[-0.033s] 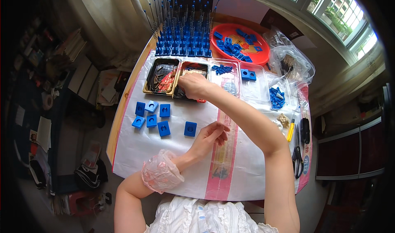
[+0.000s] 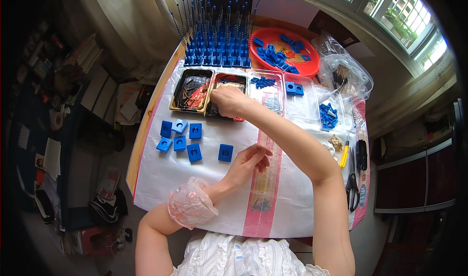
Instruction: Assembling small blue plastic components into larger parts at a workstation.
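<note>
My right hand (image 2: 228, 101) reaches into the second black tray (image 2: 232, 78), its fingers curled down. Its fingertips, and whatever they may grip there, are hidden. My left hand (image 2: 248, 163) rests over the white table cover, fingers loosely bent and a little apart, with nothing visible in them. Just left of it lies a single blue square block with a round recess (image 2: 225, 152). Several similar blue blocks (image 2: 179, 143) sit in a loose group farther left. Beside the right hand, the first black tray (image 2: 174, 100) holds thin, dark metal-looking pieces.
At the back stand rows of blue bases with upright springs (image 2: 214, 42). A red basin (image 2: 316, 61) holds blue parts. Clear trays (image 2: 302, 111) contain small blue pieces. Along the right edge lie a yellow-handled tool (image 2: 344, 155), scissors (image 2: 353, 190) and a plastic bag (image 2: 351, 71).
</note>
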The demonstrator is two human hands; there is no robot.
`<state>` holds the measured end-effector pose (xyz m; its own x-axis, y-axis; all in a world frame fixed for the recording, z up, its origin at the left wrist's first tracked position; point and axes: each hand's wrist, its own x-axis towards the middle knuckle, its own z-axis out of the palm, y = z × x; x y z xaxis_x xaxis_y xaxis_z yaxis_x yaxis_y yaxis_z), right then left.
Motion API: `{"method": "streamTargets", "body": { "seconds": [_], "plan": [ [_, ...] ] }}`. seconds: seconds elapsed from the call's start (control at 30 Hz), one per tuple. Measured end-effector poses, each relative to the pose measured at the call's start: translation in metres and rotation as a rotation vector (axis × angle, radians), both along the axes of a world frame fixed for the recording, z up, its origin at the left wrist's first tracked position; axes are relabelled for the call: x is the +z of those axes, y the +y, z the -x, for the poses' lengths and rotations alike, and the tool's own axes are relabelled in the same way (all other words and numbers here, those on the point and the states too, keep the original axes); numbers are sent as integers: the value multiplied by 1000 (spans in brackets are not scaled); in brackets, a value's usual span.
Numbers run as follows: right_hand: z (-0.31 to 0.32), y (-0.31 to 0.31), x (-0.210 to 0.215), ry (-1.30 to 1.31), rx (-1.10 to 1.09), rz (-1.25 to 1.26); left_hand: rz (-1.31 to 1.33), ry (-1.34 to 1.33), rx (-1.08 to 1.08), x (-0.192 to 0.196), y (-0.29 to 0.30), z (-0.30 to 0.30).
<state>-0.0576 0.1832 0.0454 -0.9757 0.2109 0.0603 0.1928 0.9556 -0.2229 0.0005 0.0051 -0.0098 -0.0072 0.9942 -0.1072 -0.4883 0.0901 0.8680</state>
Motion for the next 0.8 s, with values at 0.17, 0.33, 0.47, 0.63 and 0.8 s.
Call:
{"method": "streamTargets", "body": {
  "seconds": [0.17, 0.33, 0.47, 0.63, 0.8],
  "plan": [
    [11, 4, -5, 52, -42, 33, -6, 15, 4, 2, 0, 0],
    [4, 5, 7, 131, -78, 121, 6, 18, 12, 3, -1, 1],
    [-4, 16, 10, 67, -105, 132, 8, 18, 5, 3, 0, 0],
    [-7, 15, 7, 55, -46, 113, 0, 32, 0, 3, 0, 1],
    [-1, 9, -2, 50, -32, 46, 3, 20, 8, 5, -1, 0]
  ]
}}
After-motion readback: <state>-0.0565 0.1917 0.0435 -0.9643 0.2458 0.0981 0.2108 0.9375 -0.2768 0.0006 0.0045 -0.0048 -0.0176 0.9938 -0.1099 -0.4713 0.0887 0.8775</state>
